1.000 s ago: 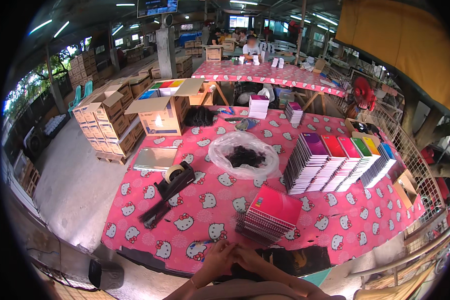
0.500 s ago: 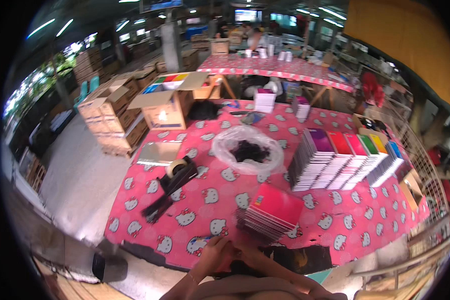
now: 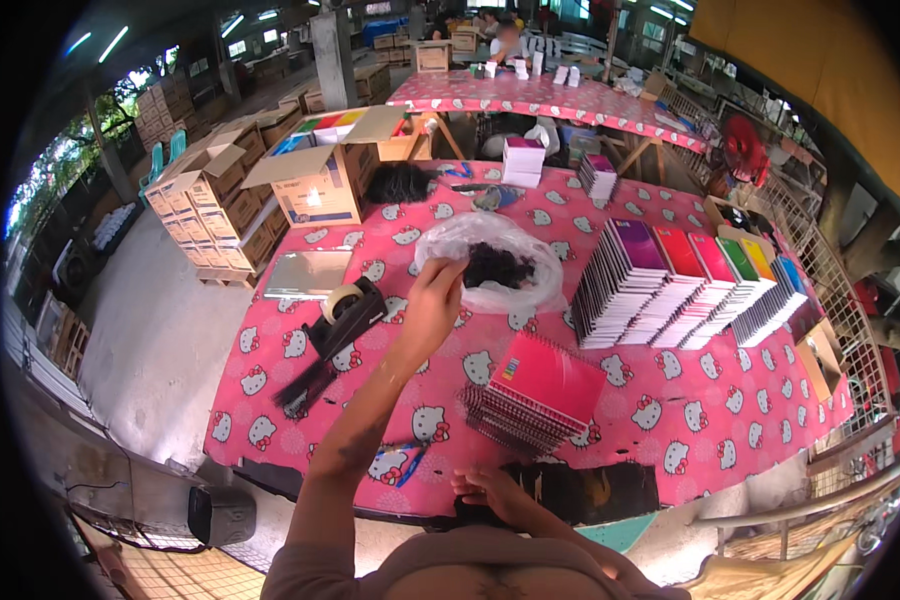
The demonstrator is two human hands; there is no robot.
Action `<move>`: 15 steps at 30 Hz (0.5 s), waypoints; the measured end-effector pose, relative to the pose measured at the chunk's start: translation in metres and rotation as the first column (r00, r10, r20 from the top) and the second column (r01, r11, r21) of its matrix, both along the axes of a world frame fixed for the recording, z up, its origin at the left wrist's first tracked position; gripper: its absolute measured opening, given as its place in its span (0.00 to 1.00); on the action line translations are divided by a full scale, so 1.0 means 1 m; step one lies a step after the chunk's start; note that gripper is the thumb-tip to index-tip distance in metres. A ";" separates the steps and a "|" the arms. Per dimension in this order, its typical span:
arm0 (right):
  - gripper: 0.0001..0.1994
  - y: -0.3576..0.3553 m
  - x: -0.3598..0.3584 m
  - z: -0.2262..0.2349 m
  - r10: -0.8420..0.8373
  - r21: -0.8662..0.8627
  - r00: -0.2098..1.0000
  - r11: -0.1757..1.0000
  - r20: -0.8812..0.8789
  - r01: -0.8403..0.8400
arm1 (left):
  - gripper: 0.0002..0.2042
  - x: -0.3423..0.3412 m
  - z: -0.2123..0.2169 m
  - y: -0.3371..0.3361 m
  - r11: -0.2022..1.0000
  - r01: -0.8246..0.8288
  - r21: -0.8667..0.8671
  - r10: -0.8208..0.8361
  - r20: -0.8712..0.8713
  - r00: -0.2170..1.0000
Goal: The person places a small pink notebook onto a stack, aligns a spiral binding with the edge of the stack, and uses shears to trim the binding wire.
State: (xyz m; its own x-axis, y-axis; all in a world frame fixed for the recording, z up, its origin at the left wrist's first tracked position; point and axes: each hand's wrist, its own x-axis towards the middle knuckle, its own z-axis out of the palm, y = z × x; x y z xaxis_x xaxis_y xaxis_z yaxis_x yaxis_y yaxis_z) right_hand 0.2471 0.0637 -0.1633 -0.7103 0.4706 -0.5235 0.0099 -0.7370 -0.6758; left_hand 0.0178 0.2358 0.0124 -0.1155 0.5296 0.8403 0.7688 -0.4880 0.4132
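My left hand (image 3: 435, 295) reaches over the near left rim of a clear plastic bag (image 3: 440, 240) that is rolled open around a heap of black stringy pieces (image 3: 495, 266). Its fingers are pinched together; whatever is between them is too small to make out. Low at the table's front edge, my right hand (image 3: 490, 490) is open, fingers loosely apart, holding nothing visible. Just beyond it lies a stack of spiral notebooks (image 3: 548, 380) with red-pink covers. A blue-handled tool (image 3: 410, 465) rests on the tablecloth to the left of that hand.
Stacks of notebooks (image 3: 635, 245) in several colours line the right side. A tape dispenser (image 3: 348, 312) and a bundle of thin black strands (image 3: 305, 385) lie at left. An open carton (image 3: 320, 200) stands beyond them. Another patterned table (image 3: 560, 97) and a person (image 3: 507, 42) are farther back.
My left hand has left my right hand at the table edge and reached forward to the plastic bag. My right hand stays low, its fingers now apart. The blue-handled tool shows more fully.
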 end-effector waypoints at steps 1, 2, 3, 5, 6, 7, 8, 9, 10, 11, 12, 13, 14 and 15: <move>0.20 -0.002 -0.002 0.003 0.012 -0.003 1.000 1.000 -0.004 -0.012 | 0.16 -0.016 -0.004 0.024 0.997 0.030 -0.076 -0.031 -0.009 0.999; 0.20 -0.004 0.000 0.004 0.004 -0.015 1.000 1.000 -0.002 -0.004 | 0.17 -0.020 -0.005 0.039 0.994 0.026 -0.109 -0.030 -0.043 0.999; 0.20 -0.006 0.003 0.004 -0.005 -0.029 1.000 1.000 0.002 0.005 | 0.18 -0.019 0.000 0.049 0.989 0.021 -0.143 -0.032 -0.076 0.997; 0.20 -0.007 0.002 0.004 0.006 -0.020 1.000 1.000 -0.001 -0.006 | 0.22 -0.021 0.001 0.046 0.988 -0.020 -0.154 0.000 -0.130 0.991; 0.20 -0.005 0.006 0.003 -0.007 -0.020 1.000 1.000 0.002 0.007 | 0.21 -0.011 0.000 0.039 0.991 0.006 -0.135 -0.018 -0.088 0.996; 0.20 -0.003 0.009 0.003 -0.021 -0.019 1.000 1.000 0.007 0.021 | 0.21 -0.003 -0.003 0.026 0.993 0.026 -0.115 -0.031 -0.047 0.998; 0.20 -0.003 0.011 0.005 -0.026 -0.018 1.000 1.000 0.010 0.026 | 0.21 0.003 -0.004 0.007 0.995 0.036 -0.096 -0.037 -0.007 0.999; 0.20 -0.004 0.012 0.007 -0.028 -0.018 0.999 0.999 0.016 0.028 | 0.20 0.003 -0.009 -0.014 0.991 0.025 -0.130 -0.025 0.001 1.000; 0.20 -0.003 0.012 0.010 0.003 -0.007 1.000 1.000 0.022 -0.003 | 0.19 0.000 -0.014 -0.037 0.987 0.011 -0.163 -0.010 0.008 1.000; 0.20 -0.003 0.009 0.015 0.044 0.007 0.999 0.999 0.027 -0.045 | 0.18 -0.005 -0.017 -0.061 0.983 -0.022 -0.184 0.028 0.027 0.999; 0.21 -0.003 0.007 0.017 0.077 0.021 0.996 0.997 0.035 -0.078 | 0.17 -0.009 -0.021 -0.081 0.978 -0.045 -0.204 0.056 0.046 0.997; 0.20 -0.003 0.006 0.016 0.105 0.042 0.994 0.993 0.024 -0.106 | 0.16 -0.015 -0.020 -0.099 0.971 -0.064 -0.232 0.084 0.074 0.994; 0.20 -0.002 0.004 0.012 0.132 0.061 0.991 0.989 0.014 -0.133 | 0.15 -0.021 -0.019 -0.117 0.962 -0.080 -0.262 0.110 0.102 0.989; 0.20 -0.002 0.001 0.008 0.162 0.078 0.987 0.984 0.002 -0.162 | 0.15 -0.031 -0.021 -0.143 0.949 -0.130 -0.286 0.173 0.131 0.976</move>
State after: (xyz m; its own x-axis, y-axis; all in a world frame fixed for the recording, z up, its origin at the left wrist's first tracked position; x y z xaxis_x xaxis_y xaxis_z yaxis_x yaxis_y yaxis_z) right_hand 0.2479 0.0616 -0.1551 -0.7828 0.3882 -0.4863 0.1217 -0.6709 -0.7315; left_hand -0.0134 0.0933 -0.0089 -0.3281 0.7029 0.6312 0.7419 -0.2219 0.6327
